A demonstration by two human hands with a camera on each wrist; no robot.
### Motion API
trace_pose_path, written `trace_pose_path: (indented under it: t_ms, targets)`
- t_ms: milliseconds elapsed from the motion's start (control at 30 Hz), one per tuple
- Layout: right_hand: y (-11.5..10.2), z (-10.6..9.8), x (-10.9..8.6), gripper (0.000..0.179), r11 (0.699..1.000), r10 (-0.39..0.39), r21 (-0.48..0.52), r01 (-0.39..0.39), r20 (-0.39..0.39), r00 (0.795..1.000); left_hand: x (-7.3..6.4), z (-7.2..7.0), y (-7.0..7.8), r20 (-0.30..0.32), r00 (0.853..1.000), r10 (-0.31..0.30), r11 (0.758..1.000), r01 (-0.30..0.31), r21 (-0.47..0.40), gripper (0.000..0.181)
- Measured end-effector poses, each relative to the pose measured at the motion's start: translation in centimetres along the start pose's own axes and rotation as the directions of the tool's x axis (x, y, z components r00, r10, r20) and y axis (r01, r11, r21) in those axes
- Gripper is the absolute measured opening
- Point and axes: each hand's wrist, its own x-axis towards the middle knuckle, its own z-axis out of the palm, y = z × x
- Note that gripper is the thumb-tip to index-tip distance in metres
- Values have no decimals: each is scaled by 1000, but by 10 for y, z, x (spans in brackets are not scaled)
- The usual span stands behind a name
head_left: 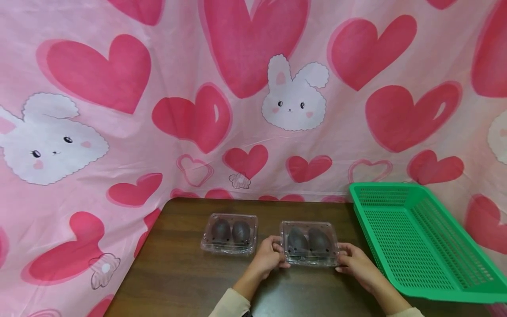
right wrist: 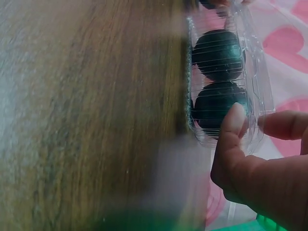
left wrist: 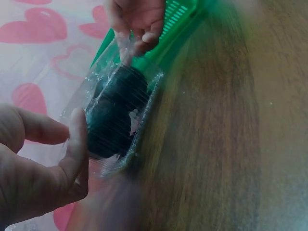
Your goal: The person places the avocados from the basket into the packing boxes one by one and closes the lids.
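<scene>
A clear plastic clamshell box (head_left: 309, 259) with dark oval fruits inside, which look like avocados (head_left: 319, 241), is held between both hands. My left hand (head_left: 270, 257) pinches its left end between thumb and fingers, and my right hand (head_left: 356, 264) pinches its right end. In the left wrist view the left hand (left wrist: 43, 163) grips the rim of the box (left wrist: 108, 166), its lid closed. The right wrist view shows the right thumb and index finger (right wrist: 284, 125) at the box's edge. Left of the hands, a second clear clamshell box (head_left: 229, 250) holds similar dark fruits.
A green perforated plastic basket (head_left: 455, 292) stands at the right of the brown wooden table (head_left: 178, 273). Behind and to the left hangs a pink cloth (head_left: 245, 127) printed with hearts and rabbits.
</scene>
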Motion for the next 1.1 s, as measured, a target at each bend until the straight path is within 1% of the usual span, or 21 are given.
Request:
trace_pose_path:
  t_ms: [133, 267, 400, 467, 533, 600, 667, 733, 800, 900, 933, 1000, 1033, 1100]
  targets:
    - [1, -3, -2, 60, 999, 3, 38, -4, 23, 1000, 1, 1, -1, 5, 1000, -15, 1000, 15, 19, 64]
    - [1, -4, -2, 57, 998, 15, 55, -15, 9, 1000, 2, 2, -2, 12, 1000, -11, 1000, 11, 28, 63]
    - [4, 0, -1, 57, 998, 18, 64, -18, -4, 1000, 3, 0, -3, 1, 1000, 1, 998, -1, 64, 64]
    - [5, 1, 1, 57, 998, 18, 67, -18, -7, 1000, 3, 0, -3, -13, 1000, 15, 995, -14, 95, 64]
    - [5, 3, 2, 57, 997, 8, 75, -7, -8, 1000, 3, 0, -4, -36, 999, 39, 989, -34, 143, 64]
    - [5, 5, 4, 57, 997, -5, 79, 5, 0, 1000, 3, -1, -3, -63, 995, 73, 974, -58, 217, 65]
    - [4, 10, 6, 56, 996, -16, 89, 16, -2, 1000, 4, -3, -2, -91, 989, 117, 943, -82, 322, 65]
    - [4, 13, 8, 56, 995, -20, 94, 21, -9, 1000, 5, -5, -1, -107, 982, 153, 902, -94, 422, 64]
    - [1, 16, 10, 55, 995, -20, 93, 23, -34, 999, 6, -6, 2, -112, 974, 195, 846, -110, 522, 63]
    - [-3, 20, 12, 53, 999, -34, 35, 37, -87, 996, 5, -8, 7, -100, 959, 264, 740, -135, 659, 60]
    - [-6, 21, 11, 52, 999, -50, -7, 50, -106, 993, 4, -8, 9, -94, 954, 286, 703, -142, 697, 60]
    - [-11, 23, 9, 51, 986, -104, -147, 82, -153, 983, -1, -10, 15, -89, 945, 314, 635, -140, 760, 58]
    - [-13, 24, 8, 51, 970, -138, -223, 97, -175, 975, -3, -12, 19, -83, 939, 333, 609, -147, 779, 57]
    - [-19, 25, 4, 50, 921, -215, -368, 128, -208, 954, -8, -17, 28, -75, 930, 361, 586, -163, 794, 55]
